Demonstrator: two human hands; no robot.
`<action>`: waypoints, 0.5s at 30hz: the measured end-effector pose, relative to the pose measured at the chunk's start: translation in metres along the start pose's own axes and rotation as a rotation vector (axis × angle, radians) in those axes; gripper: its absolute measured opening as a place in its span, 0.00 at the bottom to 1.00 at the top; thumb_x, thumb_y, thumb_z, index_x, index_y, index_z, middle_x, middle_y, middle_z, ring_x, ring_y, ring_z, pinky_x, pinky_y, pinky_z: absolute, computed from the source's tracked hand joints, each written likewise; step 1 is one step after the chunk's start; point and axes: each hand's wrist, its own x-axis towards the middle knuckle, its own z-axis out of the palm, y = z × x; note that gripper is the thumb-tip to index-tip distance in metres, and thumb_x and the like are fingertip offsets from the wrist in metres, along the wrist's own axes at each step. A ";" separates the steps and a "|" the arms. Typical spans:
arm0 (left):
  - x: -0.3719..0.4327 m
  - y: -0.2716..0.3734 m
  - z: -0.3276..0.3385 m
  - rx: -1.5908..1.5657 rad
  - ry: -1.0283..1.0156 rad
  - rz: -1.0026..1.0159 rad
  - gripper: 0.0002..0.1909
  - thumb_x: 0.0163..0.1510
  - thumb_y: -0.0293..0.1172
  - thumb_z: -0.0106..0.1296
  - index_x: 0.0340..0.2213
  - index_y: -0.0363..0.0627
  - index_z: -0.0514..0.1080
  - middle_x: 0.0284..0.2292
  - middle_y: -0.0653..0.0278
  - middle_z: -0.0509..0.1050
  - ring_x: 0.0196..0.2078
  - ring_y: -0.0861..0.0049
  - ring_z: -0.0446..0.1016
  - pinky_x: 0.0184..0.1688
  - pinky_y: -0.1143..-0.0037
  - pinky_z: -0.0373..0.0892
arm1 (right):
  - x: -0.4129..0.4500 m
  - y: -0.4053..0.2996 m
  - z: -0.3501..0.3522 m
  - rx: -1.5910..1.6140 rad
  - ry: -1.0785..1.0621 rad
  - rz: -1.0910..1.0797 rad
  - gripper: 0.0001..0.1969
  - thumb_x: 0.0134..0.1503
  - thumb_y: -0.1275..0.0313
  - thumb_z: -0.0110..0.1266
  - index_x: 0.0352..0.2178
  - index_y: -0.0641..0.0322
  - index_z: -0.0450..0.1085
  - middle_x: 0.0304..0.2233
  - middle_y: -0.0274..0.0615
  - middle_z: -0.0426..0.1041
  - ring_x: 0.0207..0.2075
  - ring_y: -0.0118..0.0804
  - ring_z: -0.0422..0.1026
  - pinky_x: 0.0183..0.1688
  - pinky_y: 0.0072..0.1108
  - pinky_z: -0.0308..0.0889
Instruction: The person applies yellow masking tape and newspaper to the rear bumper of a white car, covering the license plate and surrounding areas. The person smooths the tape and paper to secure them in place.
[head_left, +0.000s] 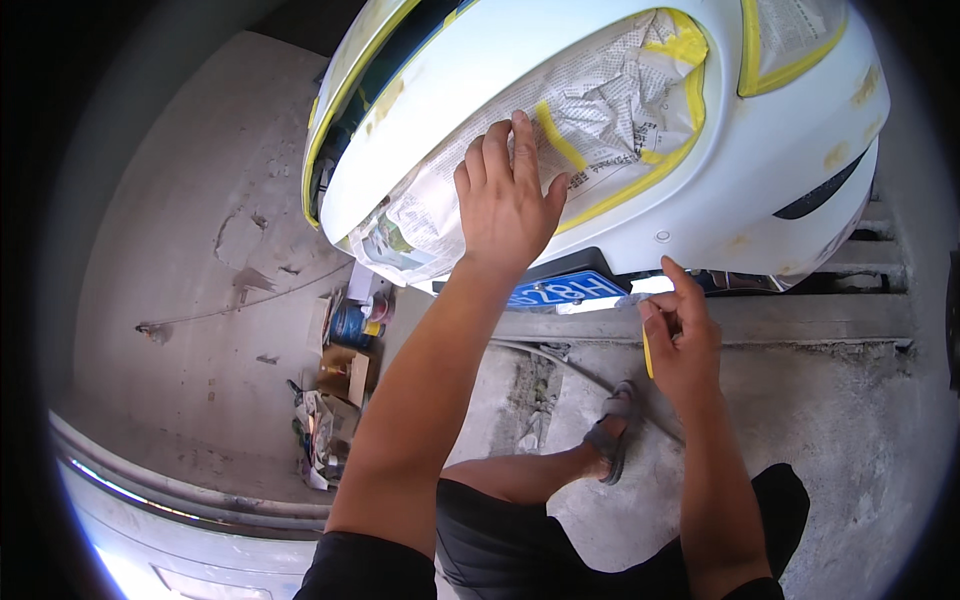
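A white car bumper (765, 172) fills the top of the view. Newspaper (607, 112), creased and edged with yellow masking tape (697, 97), covers its large oval opening. My left hand (506, 199) lies on this paper with its fingers extended, holding nothing. Lower down, my right hand (686, 337) pinches a slim yellow-handled tool (648, 354) between thumb and fingers. Its index finger points up at the bumper's lower edge. My grip hides much of the tool, so its exact kind cannot be told. A blue licence plate (574, 289) bearing writing sits between my hands.
More taped paper (791, 37) covers an opening at the upper right. Cans (350, 324), a cardboard box (346, 375) and a littered carton (322, 435) stand by the wall at left. A hose (570, 365) runs across the concrete floor near my sandalled foot (616, 431).
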 end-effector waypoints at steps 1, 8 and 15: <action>-0.014 0.000 -0.003 -0.021 0.040 0.014 0.40 0.49 0.37 0.63 0.60 0.38 0.59 0.52 0.49 0.64 0.52 0.54 0.64 0.53 0.59 0.61 | 0.000 0.001 0.003 0.004 0.003 -0.034 0.26 0.59 0.78 0.54 0.59 0.59 0.62 0.30 0.44 0.77 0.26 0.34 0.76 0.33 0.24 0.71; -0.146 -0.049 -0.008 -0.232 -0.040 -0.153 0.37 0.55 0.29 0.57 0.62 0.35 0.53 0.58 0.38 0.56 0.59 0.45 0.60 0.59 0.56 0.60 | -0.011 0.003 0.009 -0.068 0.022 -0.068 0.25 0.58 0.79 0.54 0.58 0.63 0.63 0.30 0.44 0.77 0.27 0.31 0.75 0.33 0.22 0.71; -0.226 -0.114 0.039 -0.283 0.154 -0.504 0.34 0.62 0.31 0.49 0.63 0.30 0.48 0.60 0.32 0.49 0.61 0.38 0.55 0.62 0.55 0.54 | -0.030 0.015 0.062 -0.260 -0.097 0.018 0.22 0.59 0.77 0.54 0.55 0.66 0.65 0.31 0.45 0.77 0.28 0.31 0.74 0.34 0.21 0.70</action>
